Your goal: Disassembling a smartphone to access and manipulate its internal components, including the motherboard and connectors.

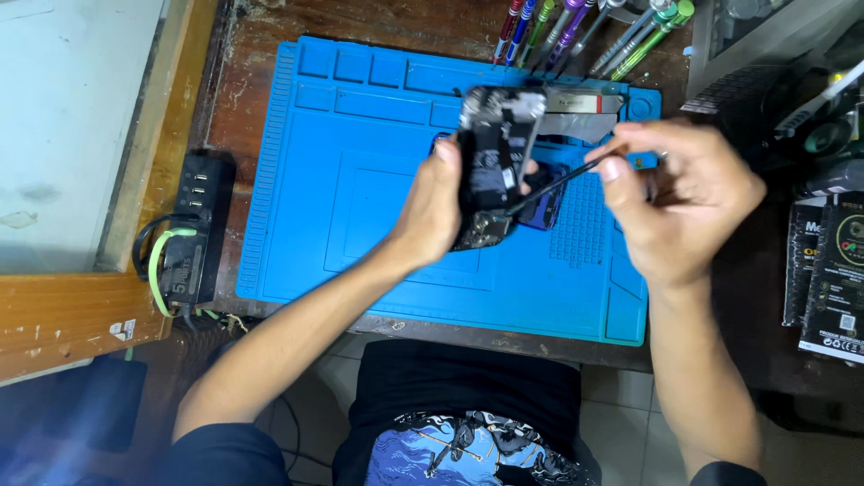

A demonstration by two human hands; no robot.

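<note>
Blue mat (pixel 360 225), one opened phone (pixel 490 166), one thin tool (pixel 549 187), two hands.

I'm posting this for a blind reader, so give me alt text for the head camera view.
Seen from above, a person's left hand holds an opened phone over a blue repair mat while the right hand points a thin black tool at its lower end. Screwdrivers lie at the mat's far edge, and a black power strip sits to the left.
</note>
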